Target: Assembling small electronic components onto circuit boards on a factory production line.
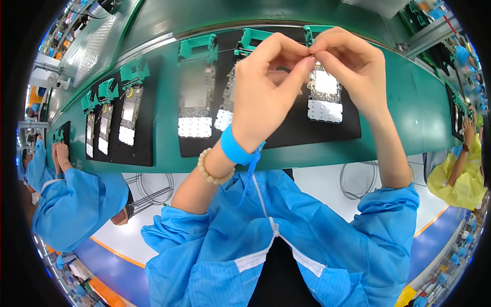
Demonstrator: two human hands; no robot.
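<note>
My left hand and my right hand are raised together over the green conveyor belt. Their fingertips pinch the same tiny part, which is too small to make out. Below them lies a black mat with circuit boards, one right under my hands and two more to the left. Each board's far end sits in a green fixture. A blue wrist strap and a bead bracelet are on my left wrist.
Another black mat further left carries several boards in green fixtures. One co-worker in a blue smock has both hands at the belt on the left. At the right edge is another in yellow. Wire stools stand on the white floor below.
</note>
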